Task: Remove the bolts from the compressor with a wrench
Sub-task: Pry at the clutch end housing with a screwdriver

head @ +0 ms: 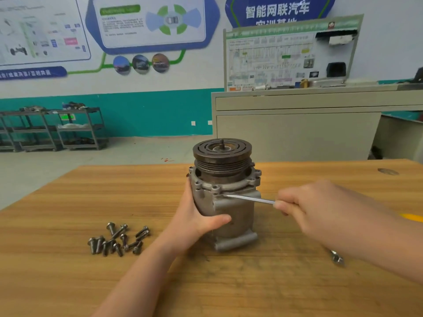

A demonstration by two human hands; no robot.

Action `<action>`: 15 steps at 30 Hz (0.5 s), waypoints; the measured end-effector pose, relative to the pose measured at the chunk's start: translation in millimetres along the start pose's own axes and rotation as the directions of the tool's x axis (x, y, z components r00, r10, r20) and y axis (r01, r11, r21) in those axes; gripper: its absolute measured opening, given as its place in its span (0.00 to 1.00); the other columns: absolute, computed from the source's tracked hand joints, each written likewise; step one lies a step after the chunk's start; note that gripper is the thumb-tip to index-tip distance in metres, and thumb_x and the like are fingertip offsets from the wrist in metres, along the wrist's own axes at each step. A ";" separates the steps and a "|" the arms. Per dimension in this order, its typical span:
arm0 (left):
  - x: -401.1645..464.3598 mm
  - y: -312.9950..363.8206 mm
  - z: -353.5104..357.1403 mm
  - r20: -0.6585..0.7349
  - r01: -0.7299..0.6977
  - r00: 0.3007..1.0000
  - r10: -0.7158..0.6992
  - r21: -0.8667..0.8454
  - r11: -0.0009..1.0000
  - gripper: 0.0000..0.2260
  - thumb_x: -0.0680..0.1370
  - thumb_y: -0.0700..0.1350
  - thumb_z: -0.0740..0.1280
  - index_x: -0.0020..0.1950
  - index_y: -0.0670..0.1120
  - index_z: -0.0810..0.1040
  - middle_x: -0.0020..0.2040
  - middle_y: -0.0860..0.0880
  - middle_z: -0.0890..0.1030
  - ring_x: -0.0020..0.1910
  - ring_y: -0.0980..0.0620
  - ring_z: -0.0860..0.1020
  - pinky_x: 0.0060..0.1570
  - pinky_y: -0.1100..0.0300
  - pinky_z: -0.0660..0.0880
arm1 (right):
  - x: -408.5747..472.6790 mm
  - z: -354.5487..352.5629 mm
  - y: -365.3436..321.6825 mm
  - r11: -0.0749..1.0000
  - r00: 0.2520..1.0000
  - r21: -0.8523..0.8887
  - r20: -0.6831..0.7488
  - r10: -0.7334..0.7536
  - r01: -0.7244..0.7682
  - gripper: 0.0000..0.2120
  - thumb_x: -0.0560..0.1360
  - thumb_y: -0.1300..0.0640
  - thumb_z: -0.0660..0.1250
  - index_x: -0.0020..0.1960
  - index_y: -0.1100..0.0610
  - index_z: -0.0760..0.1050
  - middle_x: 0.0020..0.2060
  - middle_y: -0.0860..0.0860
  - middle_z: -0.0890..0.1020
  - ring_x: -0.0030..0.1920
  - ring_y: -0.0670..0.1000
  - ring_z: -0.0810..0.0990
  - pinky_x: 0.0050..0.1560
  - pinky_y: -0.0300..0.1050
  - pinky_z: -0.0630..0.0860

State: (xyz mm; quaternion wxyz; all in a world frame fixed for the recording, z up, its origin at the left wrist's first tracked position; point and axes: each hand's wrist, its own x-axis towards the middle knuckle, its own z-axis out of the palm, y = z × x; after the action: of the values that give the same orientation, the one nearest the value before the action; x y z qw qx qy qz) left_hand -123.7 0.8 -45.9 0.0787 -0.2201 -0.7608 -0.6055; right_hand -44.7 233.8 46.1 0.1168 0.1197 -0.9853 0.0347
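We see the compressor [225,195] upright mid-surface [68,282], pulley end up. Our left hand [201,216] wraps its body, fingers clamped on the housing. Our right hand [304,207], fingers pinched shut on a thin metal tool [249,198], tip at the flange seam. Loose bolts [117,239] lie left of compressor; wrench [336,258] to its right.

Left hand [201,218] covers the compressor's [229,202] left flank; its fingers behind the body are hidden. Right hand [320,207] hides the handle of the thin metal tool [249,198], so tool type unclear; tip meets the flange seam, contact detail too small. Wrench [337,259] mostly under the right forearm. Yellow object [412,217] cut by right edge. Bolts [119,239] overlap, count unclear. Wall posters [146,21] blurred.
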 end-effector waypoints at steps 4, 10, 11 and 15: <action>7.9 -2.6 -1.8 0.015 -0.004 1.000 0.004 0.055 0.998 0.37 0.63 0.51 0.81 0.68 0.53 0.68 0.63 0.55 0.79 0.64 0.54 0.77 0.61 0.52 0.76 | 13.2 -1.9 -4.6 0.998 0.999 -0.053 -0.006 -0.033 0.033 0.15 0.80 0.41 0.52 0.37 0.43 0.66 0.30 0.46 0.70 0.33 0.44 0.69 0.31 0.44 0.65; 11.5 -0.8 -1.7 0.003 -0.066 0.998 0.066 0.117 0.991 0.35 0.64 0.54 0.80 0.68 0.52 0.72 0.64 0.49 0.79 0.66 0.48 0.75 0.65 0.39 0.70 | 25.0 -4.4 -9.9 0.998 0.996 -0.014 0.051 -0.068 0.069 0.22 0.79 0.40 0.56 0.38 0.54 0.76 0.27 0.48 0.73 0.31 0.46 0.71 0.30 0.40 0.65; 10.8 -1.3 -1.5 -0.019 -0.072 0.997 0.075 0.133 0.989 0.33 0.64 0.56 0.80 0.66 0.57 0.72 0.63 0.51 0.79 0.65 0.50 0.76 0.64 0.40 0.71 | 24.1 -4.6 -8.0 0.998 0.996 -0.005 0.057 -0.066 0.066 0.23 0.79 0.39 0.56 0.37 0.54 0.75 0.27 0.48 0.73 0.30 0.46 0.71 0.30 0.40 0.65; 7.3 -3.7 2.0 -0.114 -0.086 0.987 0.114 0.226 0.970 0.28 0.61 0.62 0.78 0.57 0.73 0.70 0.58 0.64 0.79 0.61 0.60 0.76 0.62 0.44 0.72 | 23.8 -10.6 -0.8 0.992 0.945 0.114 0.319 -0.079 0.044 0.19 0.81 0.39 0.49 0.38 0.50 0.67 0.27 0.47 0.79 0.29 0.46 0.78 0.40 0.47 0.78</action>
State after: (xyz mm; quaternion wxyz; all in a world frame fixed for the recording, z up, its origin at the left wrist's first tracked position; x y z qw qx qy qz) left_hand -131.5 3.8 -46.9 0.1810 -0.2092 -0.8046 -0.5255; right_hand -64.6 228.6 62.1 -0.0513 0.1606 -0.9837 0.0630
